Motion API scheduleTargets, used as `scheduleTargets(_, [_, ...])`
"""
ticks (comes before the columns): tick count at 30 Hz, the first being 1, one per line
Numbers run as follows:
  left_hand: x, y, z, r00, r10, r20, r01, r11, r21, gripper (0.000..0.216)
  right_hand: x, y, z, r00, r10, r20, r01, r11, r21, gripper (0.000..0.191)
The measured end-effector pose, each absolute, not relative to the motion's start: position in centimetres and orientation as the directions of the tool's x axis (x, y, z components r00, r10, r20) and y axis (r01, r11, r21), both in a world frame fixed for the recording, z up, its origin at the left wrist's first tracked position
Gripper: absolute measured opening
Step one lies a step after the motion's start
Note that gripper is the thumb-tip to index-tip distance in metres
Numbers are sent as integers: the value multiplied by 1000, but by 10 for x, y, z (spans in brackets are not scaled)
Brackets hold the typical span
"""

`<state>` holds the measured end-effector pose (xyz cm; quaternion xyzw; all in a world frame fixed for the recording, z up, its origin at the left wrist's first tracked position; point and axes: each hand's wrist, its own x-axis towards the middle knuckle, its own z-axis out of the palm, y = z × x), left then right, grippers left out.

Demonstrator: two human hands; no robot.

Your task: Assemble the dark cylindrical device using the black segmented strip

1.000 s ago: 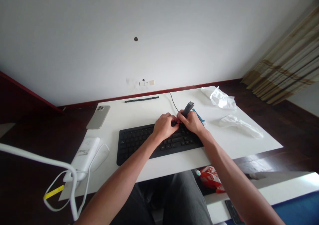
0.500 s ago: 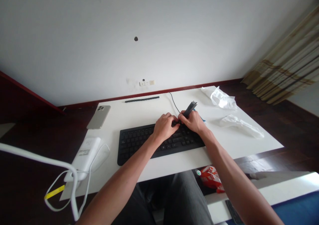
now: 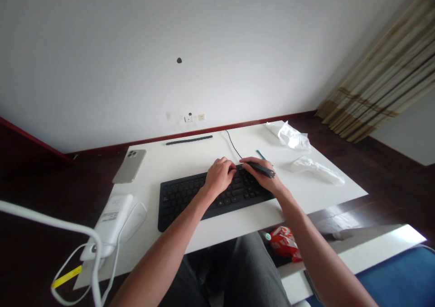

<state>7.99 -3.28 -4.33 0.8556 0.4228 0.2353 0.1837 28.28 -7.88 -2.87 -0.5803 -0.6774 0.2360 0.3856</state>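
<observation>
A black keyboard [image 3: 183, 203] lies on the white table, its middle partly covered by my hands. My left hand [image 3: 219, 175] rests over its upper part, fingers curled and thumb tip drawn in to the index finger; whatever is between them is hidden. To its right, my right hand [image 3: 260, 173] is closed around a slim black bundle-like object [image 3: 261, 168], whose rear end sticks out towards my wrist. The fingertips of this hand are by the keyboard's back edge, near a thin black cable [image 3: 234, 144]. A thin blue stick [image 3: 261, 154] lies just behind the right hand.
A phone [image 3: 131, 166] and a white power strip [image 3: 110, 221] with a white cord are on the left. A black braided-looking strip [image 3: 189, 140] lies along the back. Crumpled white plastic [image 3: 292, 136] and another white wrapper [image 3: 316, 169] lie right. A red bag [image 3: 283, 243] sits below the table's front edge.
The black bundle in my right hand has tipped from pointing up and away to lying low across the hand. More of the blue stick shows. The whole view has shifted slightly.
</observation>
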Motion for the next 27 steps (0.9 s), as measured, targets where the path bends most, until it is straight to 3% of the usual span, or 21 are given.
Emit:
scheduleTargets(5, [80, -35, -45, 532, 808, 252, 652, -581, 487, 10, 276, -89, -31, -74, 938, 338, 747, 276, -605, 25])
scheduleTargets(13, [81, -35, -43, 521, 821, 232, 682, -565, 464, 10, 272, -84, -30, -104, 939, 329, 878, 242, -414, 22])
scheduleTargets(21, [79, -35, -45, 533, 812, 238, 681, -578, 449, 12, 274, -73, -10, -149, 979, 137, 896, 192, -401, 23])
scheduleTargets(27, [79, -35, -47, 535, 802, 265, 666, -594, 452, 12, 271, -65, -7, -84, 995, 57, 924, 99, -370, 22])
